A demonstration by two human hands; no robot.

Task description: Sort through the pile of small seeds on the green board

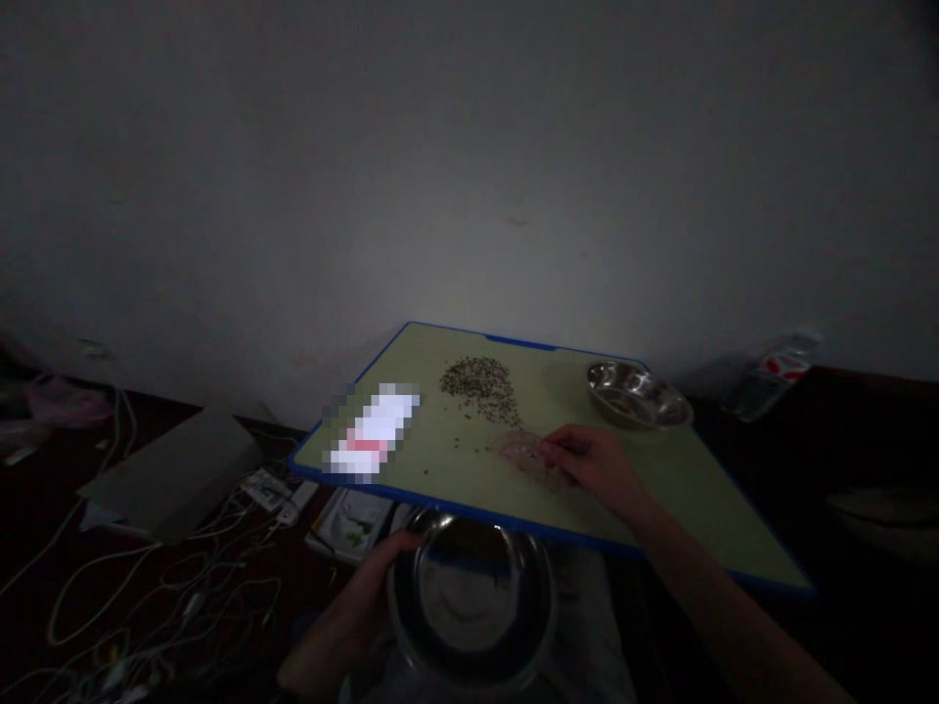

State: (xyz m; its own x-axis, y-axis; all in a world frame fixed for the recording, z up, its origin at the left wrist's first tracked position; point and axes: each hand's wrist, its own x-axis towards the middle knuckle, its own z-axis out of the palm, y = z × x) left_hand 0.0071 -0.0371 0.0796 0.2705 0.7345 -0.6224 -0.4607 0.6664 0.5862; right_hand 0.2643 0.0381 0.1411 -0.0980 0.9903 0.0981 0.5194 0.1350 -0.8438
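My left hand [381, 577] grips the rim of a large steel bowl [469, 675], held below the front edge of the board and tipped toward it. In the fingers of my right hand [587, 464] is a clear, pinkish plastic lid or shallow dish [524, 455], resting low over the board; its exact kind is hard to make out in the dim light. Just beyond it lies a scattered pile of small dark seeds or beans [480, 386], with a few stray ones nearer the front edge.
The pale board [704, 528] has a blue rim. A second steel bowl [638, 396] stands at its right, and a blurred-out bright phone-like shape [374, 435] lies left. Tangled cables [191, 596] and a grey box [172, 474] cover the floor at left. A plastic package [778, 372] leans near the wall.
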